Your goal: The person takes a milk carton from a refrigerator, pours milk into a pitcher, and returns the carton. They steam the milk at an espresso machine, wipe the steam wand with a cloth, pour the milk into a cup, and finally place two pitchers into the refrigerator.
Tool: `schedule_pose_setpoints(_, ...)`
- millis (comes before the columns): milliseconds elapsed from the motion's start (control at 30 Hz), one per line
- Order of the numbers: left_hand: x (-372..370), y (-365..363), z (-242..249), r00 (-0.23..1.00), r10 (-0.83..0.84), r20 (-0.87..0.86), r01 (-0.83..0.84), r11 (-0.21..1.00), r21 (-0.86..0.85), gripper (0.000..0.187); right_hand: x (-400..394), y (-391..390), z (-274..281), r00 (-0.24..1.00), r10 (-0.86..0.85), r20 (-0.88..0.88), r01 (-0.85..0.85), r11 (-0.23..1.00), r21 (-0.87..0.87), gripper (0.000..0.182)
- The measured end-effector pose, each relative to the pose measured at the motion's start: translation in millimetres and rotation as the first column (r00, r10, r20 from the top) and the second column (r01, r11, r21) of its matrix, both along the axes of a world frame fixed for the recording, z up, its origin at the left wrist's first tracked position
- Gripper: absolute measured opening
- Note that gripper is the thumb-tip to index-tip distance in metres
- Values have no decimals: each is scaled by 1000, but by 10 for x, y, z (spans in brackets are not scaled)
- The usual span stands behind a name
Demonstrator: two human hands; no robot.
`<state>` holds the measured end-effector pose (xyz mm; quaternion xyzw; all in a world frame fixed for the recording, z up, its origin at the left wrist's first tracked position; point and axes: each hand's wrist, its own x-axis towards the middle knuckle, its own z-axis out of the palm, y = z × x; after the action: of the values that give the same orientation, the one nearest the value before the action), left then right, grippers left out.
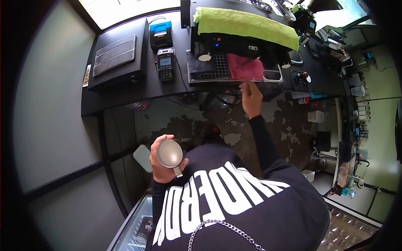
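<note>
My left hand (162,165) is wrapped round a metal milk pitcher (169,153), held in front of my chest with its open top facing up. Its inside looks bare and shiny. My right hand (251,98) is at the front edge of the coffee machine's drip tray (208,69), its fingertips close together at the lower edge of a pink cloth (246,68). The cloth lies over the right part of the tray grid. Whether the fingertips pinch the cloth or only touch it is too small to tell.
A green towel (247,27) lies on top of the machine. To the left on the counter are a card terminal (165,65), a small printer (161,34) and a dark tablet case (114,55). A tamper (302,77) stands right of the tray.
</note>
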<state>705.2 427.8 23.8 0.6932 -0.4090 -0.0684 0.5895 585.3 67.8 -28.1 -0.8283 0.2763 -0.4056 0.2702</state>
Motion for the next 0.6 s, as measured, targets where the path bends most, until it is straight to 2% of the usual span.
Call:
schedule_pose_setpoints(100,36,183,-19,1000,-4,18,4,1000,7,86,557,204,156,988,85,-127,-74,993,92,24)
schedule_pose_setpoints(167,55,266,-39,1000,-26,5,26,1000,10,86,1051,-46,-210,987,-53,-152,17,973,-229,49)
schedule_pose_setpoints(233,28,314,-23,999,-42,-26,42,999,23,87,1413,65,-38,840,-259,-478,246,965,-91,78)
schedule_pose_setpoints(267,24,328,-7,997,-41,-58,43,998,37,88,1543,67,-64,846,-260,-466,247,965,-90,78)
schedule_pose_setpoints(333,17,339,6,999,-33,-22,33,999,21,87,1745,95,-74,664,-357,-657,352,924,-146,90)
schedule_pose_setpoints(433,2,348,-9,1000,-30,3,30,1000,-9,86,1782,53,14,631,-293,-718,383,923,-40,91)
schedule_pose_setpoints(500,-11,337,-28,997,24,80,-22,999,-35,89,1774,26,-65,674,-296,-677,362,931,-46,90)
schedule_pose_setpoints(600,-32,340,-98,999,11,36,-10,1000,-19,89,1800,1,-246,752,-269,-602,322,946,-21,81)
